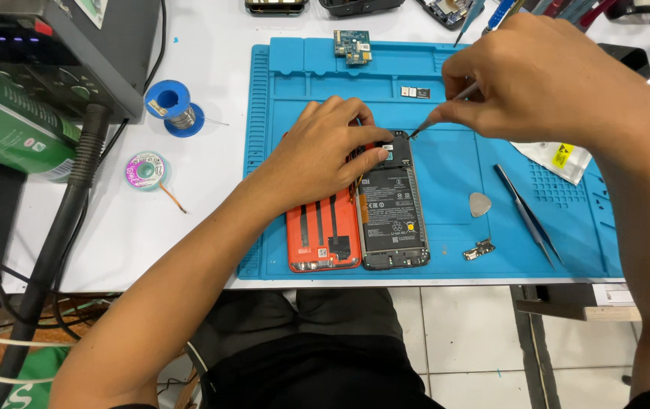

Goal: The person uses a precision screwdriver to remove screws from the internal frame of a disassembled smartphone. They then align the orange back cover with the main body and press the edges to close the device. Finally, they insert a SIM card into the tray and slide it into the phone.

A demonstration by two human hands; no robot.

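An opened phone point(394, 208) with its black battery showing lies on a blue work mat point(446, 174). Its orange back cover point(323, 235) lies beside it on the left, joined by a thin cable. My left hand point(325, 151) rests over the cover's top and presses a fingertip on the phone's upper edge. My right hand point(544, 83) holds a thin metal tool point(446, 110) whose tip touches the phone's top right corner.
Tweezers point(525, 212), a grey pick point(480, 203), a small connector board point(478, 250) and a circuit board point(352, 45) lie on the mat. A solder spool point(169, 102), wick reel point(145, 169), green can point(7, 121) and a black hose point(60, 227) stand left.
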